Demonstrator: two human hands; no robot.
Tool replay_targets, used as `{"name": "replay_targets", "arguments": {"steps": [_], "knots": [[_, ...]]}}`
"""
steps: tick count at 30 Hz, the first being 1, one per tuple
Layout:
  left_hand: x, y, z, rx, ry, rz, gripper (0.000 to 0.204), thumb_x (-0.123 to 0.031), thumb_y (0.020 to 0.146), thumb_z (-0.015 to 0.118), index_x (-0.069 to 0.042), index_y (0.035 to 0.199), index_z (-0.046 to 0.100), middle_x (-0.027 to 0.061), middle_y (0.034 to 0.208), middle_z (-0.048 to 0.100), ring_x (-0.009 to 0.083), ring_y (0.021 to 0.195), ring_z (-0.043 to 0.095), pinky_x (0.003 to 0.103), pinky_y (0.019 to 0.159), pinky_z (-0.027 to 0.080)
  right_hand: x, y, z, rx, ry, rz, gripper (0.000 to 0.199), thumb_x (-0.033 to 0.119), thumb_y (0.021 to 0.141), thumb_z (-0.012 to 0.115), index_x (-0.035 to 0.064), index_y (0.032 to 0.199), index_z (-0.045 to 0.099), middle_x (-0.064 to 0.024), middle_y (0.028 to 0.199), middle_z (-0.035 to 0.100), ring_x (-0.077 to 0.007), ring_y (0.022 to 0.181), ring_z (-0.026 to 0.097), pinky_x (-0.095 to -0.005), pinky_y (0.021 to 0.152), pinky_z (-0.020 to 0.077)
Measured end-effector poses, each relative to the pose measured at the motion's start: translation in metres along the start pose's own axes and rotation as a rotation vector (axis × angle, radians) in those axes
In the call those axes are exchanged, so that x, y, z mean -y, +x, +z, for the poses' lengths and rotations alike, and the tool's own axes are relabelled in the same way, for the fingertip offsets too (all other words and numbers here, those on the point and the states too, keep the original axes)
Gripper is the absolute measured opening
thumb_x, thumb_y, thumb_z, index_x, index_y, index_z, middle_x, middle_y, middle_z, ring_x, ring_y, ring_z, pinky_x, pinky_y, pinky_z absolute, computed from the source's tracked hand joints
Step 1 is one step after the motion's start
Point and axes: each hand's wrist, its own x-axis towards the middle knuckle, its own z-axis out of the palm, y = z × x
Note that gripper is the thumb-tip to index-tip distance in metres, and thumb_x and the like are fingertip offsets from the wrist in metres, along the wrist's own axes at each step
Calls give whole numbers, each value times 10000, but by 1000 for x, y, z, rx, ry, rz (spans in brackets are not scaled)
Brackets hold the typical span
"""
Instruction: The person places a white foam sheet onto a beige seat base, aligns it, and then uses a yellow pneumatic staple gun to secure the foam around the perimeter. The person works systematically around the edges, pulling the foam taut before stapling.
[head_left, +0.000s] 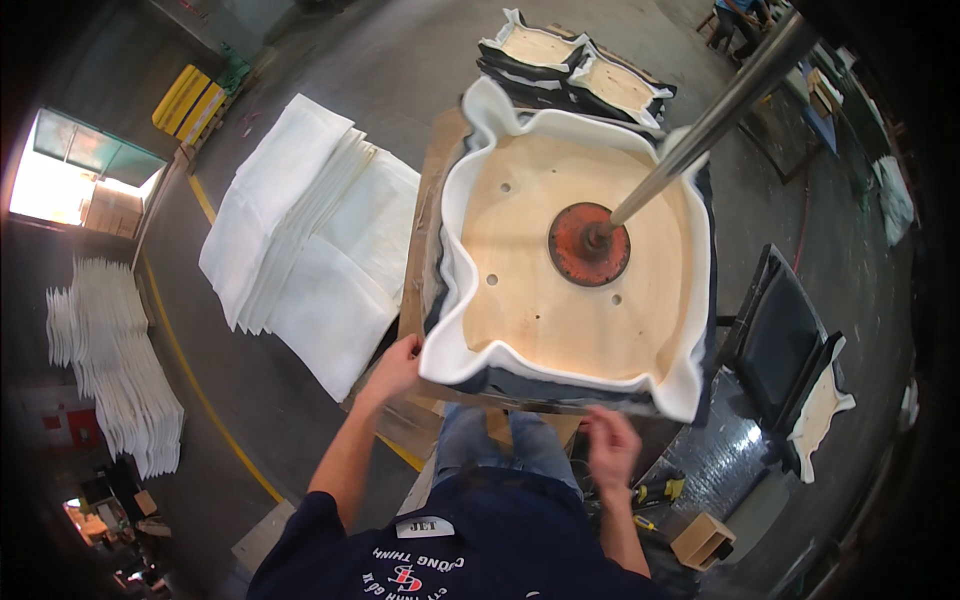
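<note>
Filling most of the bench just ahead of both sets of fingers, a square plywood seat board (565, 270) lies pressed under a red disc (589, 244) on a steel rod (710, 120), with white foam (455, 360) and dark fabric (560, 385) curling up round its edges. It looks bulky, stiff at the core and soft at the rim, best gripped at the corners. Left hand (395, 365) pinches the near-left foam corner; right hand (612, 445) hovers just below the front edge, fingers loosely spread, holding nothing.

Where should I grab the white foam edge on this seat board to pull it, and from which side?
Probably the near white foam edge, pinched from the person's side: it curls up over the plywood board, leaving a free lip. The left hand already touches its corner.
</note>
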Motion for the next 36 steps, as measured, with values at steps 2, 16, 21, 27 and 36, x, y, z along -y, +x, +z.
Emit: {"name": "replay_targets", "arguments": {"steps": [2, 16, 21, 27, 36], "knots": [[-1, -13, 21, -102, -137, 52, 386, -262, 942, 698, 22, 1180, 594, 120, 1040, 689, 188, 826, 654, 344, 777, 548, -31, -14, 35, 303, -55, 242, 276, 141, 1026, 621, -20, 1244, 674, -89, 1027, 711, -146, 909, 665, -295, 794, 546], [-46, -93, 181, 396, -293, -2, 349, -320, 999, 635, 24, 943, 653, 78, 804, 690, 142, 726, 624, 314, 663, 496, -66, -30, 9, 259, 261, 791, 376, 293, 1087, 508, -42, 1215, 623, -109, 967, 744, -187, 811, 737, -311, 691, 625], [-66, -84, 197, 567, -409, 9, 393, -353, 1007, 632, 28, 911, 646, 53, 786, 652, 130, 733, 604, 300, 665, 489, -77, -30, 15, 206, 145, 571, 496, 392, 1091, 489, -11, 871, 677, -38, 749, 676, -119, 684, 642, -265, 629, 492], [-81, -78, 219, 591, -394, -141, 424, -371, 999, 585, 36, 919, 673, 70, 760, 637, 146, 685, 586, 311, 631, 478, -47, -37, -20, 340, 23, 456, 665, 476, 1078, 498, 20, 612, 634, -73, 651, 685, -146, 645, 634, -279, 638, 476], [-95, -81, 227, 515, -216, -14, 444, -387, 1054, 469, -5, 1170, 665, 76, 898, 700, 159, 730, 628, 353, 614, 494, -75, -47, -18, 383, 269, 487, 568, 454, 1072, 535, -3, 766, 678, -111, 725, 696, -177, 657, 662, -299, 655, 520]]}}
